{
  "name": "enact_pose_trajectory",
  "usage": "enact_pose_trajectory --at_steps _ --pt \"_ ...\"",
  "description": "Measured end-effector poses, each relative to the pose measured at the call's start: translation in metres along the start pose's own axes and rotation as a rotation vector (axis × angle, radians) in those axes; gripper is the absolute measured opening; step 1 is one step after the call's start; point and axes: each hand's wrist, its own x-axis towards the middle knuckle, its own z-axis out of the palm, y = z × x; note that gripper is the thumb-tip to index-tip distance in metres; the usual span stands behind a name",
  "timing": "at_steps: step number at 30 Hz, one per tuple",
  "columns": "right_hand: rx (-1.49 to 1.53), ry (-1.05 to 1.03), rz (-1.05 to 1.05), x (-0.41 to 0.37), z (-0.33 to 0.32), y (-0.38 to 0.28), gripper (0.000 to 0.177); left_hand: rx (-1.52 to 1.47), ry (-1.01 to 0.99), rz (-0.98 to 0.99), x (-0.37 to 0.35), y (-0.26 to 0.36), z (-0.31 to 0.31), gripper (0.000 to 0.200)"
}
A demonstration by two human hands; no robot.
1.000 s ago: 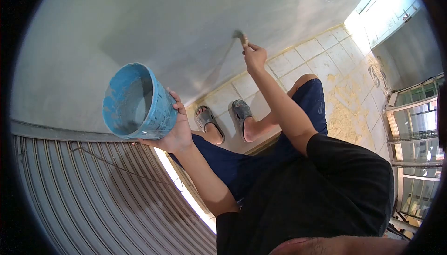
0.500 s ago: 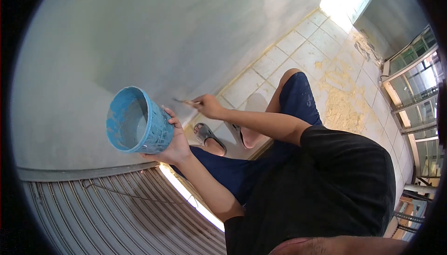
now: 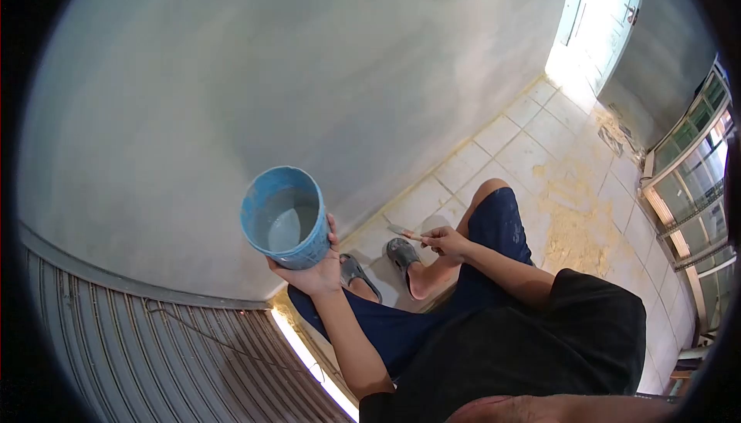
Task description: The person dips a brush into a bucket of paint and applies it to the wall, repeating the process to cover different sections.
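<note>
A blue bucket [image 3: 307,252] with greyish liquid in it rests in my left hand [image 3: 318,272], whose fingers wrap round its side and underside. My right hand [image 3: 448,242] grips a small brush [image 3: 407,232] by its handle, the tip pointing left, above the tiled floor near my sandals. Grey paint or liquid coats the bucket's inner wall. A gap separates the brush from the bucket.
A grey wall [image 3: 193,99] rises in front and to the left. Below left is a corrugated shutter [image 3: 147,346]. Yellowish residue [image 3: 575,238] marks the tiles [image 3: 529,153]. Framed glass panels [image 3: 695,176] lean at the right; a bright door [image 3: 606,21] stands at the far end.
The bucket and my left hand have shifted right in view. My right hand with the brush has moved right and down, away from the wall. The view has turned slightly.
</note>
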Motion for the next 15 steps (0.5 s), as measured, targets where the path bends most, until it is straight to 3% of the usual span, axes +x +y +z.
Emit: enact_pose_trajectory --at_steps 3,6,7,9,15 --pt "-0.096 -0.001 -0.045 0.006 0.004 -0.016 0.026 0.019 -0.006 -0.048 0.003 -0.006 0.001 0.093" --pt "-0.491 0.164 -0.304 -0.014 0.017 -0.046 0.027 0.049 -0.007 -0.069 0.004 -0.009 -0.005 0.093" --pt "-0.496 0.164 -0.314 -0.024 0.021 -0.062 0.027 0.055 -0.006 -0.087 0.004 -0.010 -0.004 0.093" --pt "-0.690 0.324 -0.580 -0.051 0.028 -0.100 0.027 0.063 0.022 -0.090 0.004 -0.012 -0.002 0.094" --pt "-0.457 0.596 -0.773 -0.117 0.042 -0.205 0.015 0.076 0.067 -0.141 0.002 -0.018 -0.006 0.094"
